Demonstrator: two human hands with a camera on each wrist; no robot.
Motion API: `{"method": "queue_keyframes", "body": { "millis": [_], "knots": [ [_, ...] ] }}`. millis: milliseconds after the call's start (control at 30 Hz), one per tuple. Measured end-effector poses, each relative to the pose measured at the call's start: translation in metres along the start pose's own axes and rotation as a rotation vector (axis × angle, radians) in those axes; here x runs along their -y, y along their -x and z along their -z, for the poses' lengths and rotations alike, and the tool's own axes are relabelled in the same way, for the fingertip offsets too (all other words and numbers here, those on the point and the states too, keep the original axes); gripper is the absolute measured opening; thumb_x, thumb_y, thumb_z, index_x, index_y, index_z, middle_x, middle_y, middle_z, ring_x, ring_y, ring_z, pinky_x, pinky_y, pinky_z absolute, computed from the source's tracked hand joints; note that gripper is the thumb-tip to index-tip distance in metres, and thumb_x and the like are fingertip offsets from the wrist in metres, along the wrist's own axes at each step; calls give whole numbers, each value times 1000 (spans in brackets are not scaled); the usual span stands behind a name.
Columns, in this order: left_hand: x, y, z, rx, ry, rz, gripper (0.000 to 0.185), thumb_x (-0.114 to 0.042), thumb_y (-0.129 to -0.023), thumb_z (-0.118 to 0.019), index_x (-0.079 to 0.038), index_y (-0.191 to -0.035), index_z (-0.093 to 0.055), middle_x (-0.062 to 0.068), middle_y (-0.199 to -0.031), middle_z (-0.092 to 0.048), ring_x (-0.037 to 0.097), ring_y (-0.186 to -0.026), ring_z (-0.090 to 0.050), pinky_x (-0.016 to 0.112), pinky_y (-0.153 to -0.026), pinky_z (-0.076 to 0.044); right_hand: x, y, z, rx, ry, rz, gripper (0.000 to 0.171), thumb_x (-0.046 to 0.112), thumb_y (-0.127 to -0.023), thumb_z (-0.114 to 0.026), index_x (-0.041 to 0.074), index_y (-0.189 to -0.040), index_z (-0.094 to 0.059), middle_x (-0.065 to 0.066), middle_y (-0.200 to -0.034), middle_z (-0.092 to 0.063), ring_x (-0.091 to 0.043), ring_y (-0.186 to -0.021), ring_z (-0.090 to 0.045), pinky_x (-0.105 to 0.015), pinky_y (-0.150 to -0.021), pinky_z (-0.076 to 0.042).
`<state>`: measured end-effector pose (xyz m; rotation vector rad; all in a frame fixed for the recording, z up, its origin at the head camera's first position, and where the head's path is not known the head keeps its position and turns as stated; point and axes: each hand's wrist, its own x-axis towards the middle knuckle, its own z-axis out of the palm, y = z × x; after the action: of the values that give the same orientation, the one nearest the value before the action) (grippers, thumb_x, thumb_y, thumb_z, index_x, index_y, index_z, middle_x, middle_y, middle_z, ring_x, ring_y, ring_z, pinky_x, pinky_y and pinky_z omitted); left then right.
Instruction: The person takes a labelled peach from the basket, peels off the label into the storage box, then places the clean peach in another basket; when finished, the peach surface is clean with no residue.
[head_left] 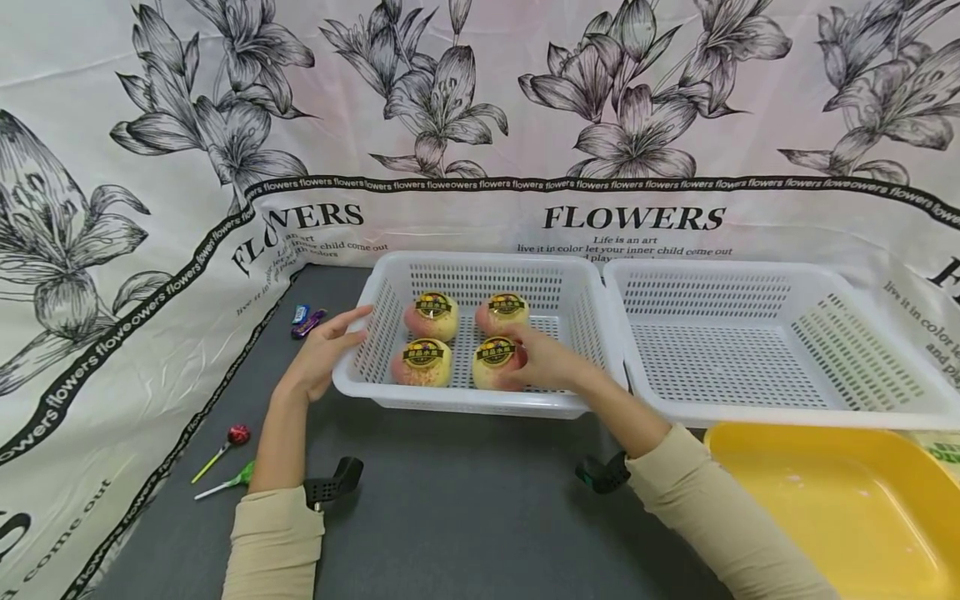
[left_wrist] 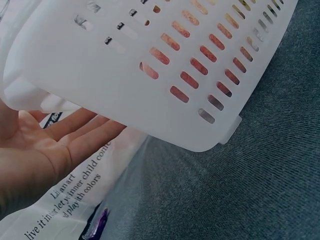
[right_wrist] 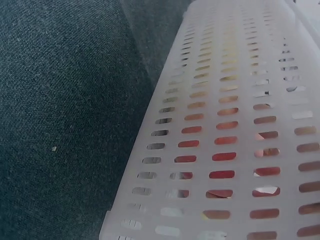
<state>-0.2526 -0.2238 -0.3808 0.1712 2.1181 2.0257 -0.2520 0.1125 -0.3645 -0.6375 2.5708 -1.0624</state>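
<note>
Several pink-and-yellow peaches with black-and-gold labels sit in the left white basket (head_left: 480,402): a back-left peach (head_left: 432,317), a back-right peach (head_left: 502,312), a front-left peach (head_left: 422,363) and a front-right peach (head_left: 493,365). My right hand (head_left: 551,360) reaches over the front rim and grips the front-right peach from its right side. At the basket's left rim, my left hand (head_left: 318,354) rests with fairly straight fingers. The left wrist view shows those fingers (left_wrist: 82,132) extended under the rim. Through the slots in the right wrist view, only parts of the peaches show.
A second white basket (head_left: 720,354) stands against the first on the right. In front of it lies a yellow tray (head_left: 825,508). Two wrapped candies (head_left: 307,323), a red lollipop (head_left: 238,434) and a green lollipop (head_left: 243,475) lie at the left. A flower-printed cloth (head_left: 465,217) hangs behind.
</note>
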Motion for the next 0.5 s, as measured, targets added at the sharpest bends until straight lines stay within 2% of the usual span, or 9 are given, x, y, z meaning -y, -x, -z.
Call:
{"method": "queue_keyframes", "body": {
  "millis": [100, 267, 367, 500],
  "knots": [
    [-1, 1, -1, 4, 1, -6, 51, -12, -101, -47, -7, -149, -30, 21, -147, -33, 36, -120, -47, 33, -80, -51, 3, 1, 0, -5, 2, -16, 77, 12, -80, -78, 5, -145, -36, -9, -84, -56, -17, -73, -53, -29, -65, -44],
    [-1, 1, -1, 6, 10, -10, 52, -12, -101, -47, -6, -149, -29, 20, -148, -32, 39, -123, -44, 34, -81, -51, 6, 3, 0, -27, 36, -42, 71, 17, -78, -81, 4, -137, -44, -8, -89, -53, -17, -74, -50, -30, -66, -41],
    [-1, 1, -1, 8, 11, -14, 52, -13, -101, -46, -6, -149, -29, 20, -148, -32, 37, -122, -46, 34, -81, -52, 7, 5, 0, -44, 43, -53, 74, 20, -76, -83, 5, -137, -45, -10, -91, -54, -19, -75, -50, -32, -67, -40],
    [1, 1, -1, 11, 12, -17, 52, -14, -101, -47, -7, -150, -29, 21, -147, -32, 36, -121, -47, 33, -80, -52, 6, 8, 1, -120, 11, -89, 76, 21, -75, -83, 5, -138, -44, -15, -109, -56, -24, -93, -54, -36, -79, -44]
  ]
}}
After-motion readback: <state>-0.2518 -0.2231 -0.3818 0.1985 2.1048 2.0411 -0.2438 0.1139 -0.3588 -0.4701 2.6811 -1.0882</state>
